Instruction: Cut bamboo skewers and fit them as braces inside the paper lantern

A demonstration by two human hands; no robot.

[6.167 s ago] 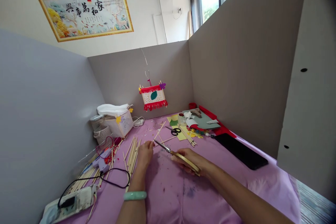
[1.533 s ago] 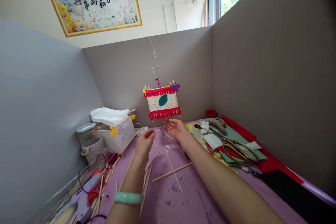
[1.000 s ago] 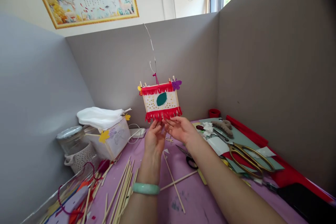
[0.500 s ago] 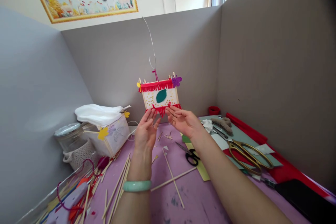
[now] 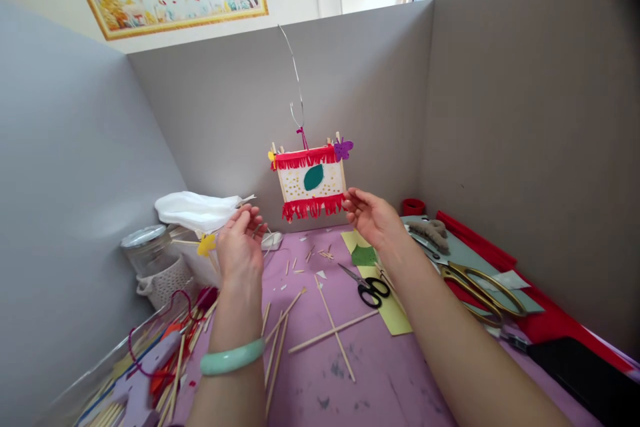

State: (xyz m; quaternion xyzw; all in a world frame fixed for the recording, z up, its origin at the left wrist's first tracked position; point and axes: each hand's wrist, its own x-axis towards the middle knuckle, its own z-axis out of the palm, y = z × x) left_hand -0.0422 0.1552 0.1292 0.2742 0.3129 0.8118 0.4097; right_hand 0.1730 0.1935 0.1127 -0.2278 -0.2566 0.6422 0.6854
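A handmade paper lantern (image 5: 294, 188) hangs from a bent wire (image 5: 296, 67) by a magenta string. It has red fringes along its top and bottom, a dark green leaf shape, gold dots and a purple butterfly (image 5: 343, 149) at its upper right corner. My right hand (image 5: 374, 217) is beside its lower right edge, fingers loosely bent and holding nothing; whether a fingertip touches the fringe I cannot tell. My left hand (image 5: 241, 243) is apart from the lantern on the left, its fingers loosely curled and apart, with nothing in them.
Black-handled scissors (image 5: 371, 290) lie on yellow paper (image 5: 395, 317) on the purple table (image 5: 390, 380). Gold-handled scissors (image 5: 493, 287) rest at the right. Wooden sticks (image 5: 334, 331) are scattered about. A glass jar (image 5: 145, 247) stands left. Grey partitions (image 5: 225, 100) enclose the table.
Both hands have left the lantern's bottom fringe and moved apart, the left one outward to the left, the right one slightly right. The lantern hangs with its lower fringe uncovered. The view has shifted slightly.
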